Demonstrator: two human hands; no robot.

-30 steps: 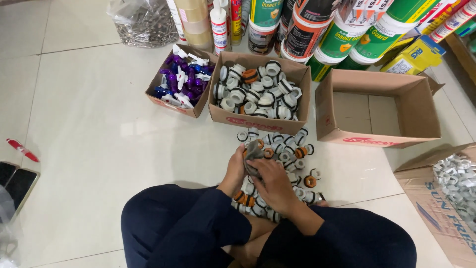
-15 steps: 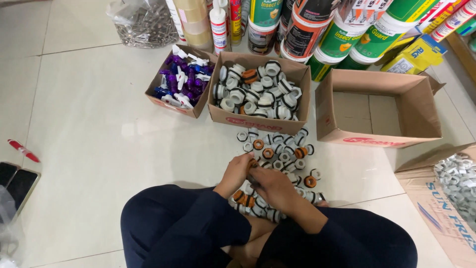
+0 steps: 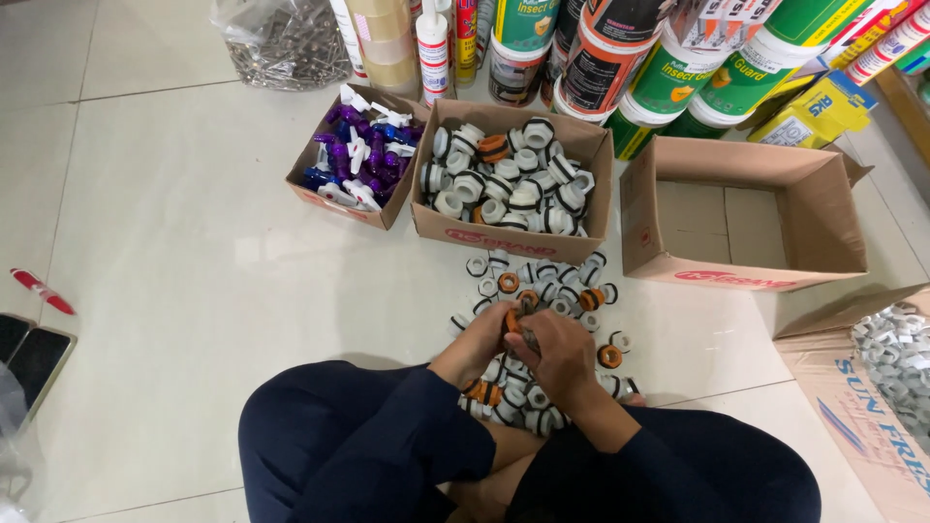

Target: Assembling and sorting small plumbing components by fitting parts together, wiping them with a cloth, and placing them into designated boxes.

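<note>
Two hands are held together over a pile of fittings (image 3: 542, 291) on the floor (image 3: 194, 291), between the knees. An orange ring (image 3: 511, 320) is pinched in the curled fingers of the left hand (image 3: 480, 341); the right hand (image 3: 557, 353) is closed around a small dark part (image 3: 531, 339), kind not discernible. Three boxes are set beyond the pile: one of purple and white pieces (image 3: 356, 160), one of white fittings (image 3: 511, 184), one empty (image 3: 741, 213). Cans (image 3: 620, 48) are stacked behind.
</note>
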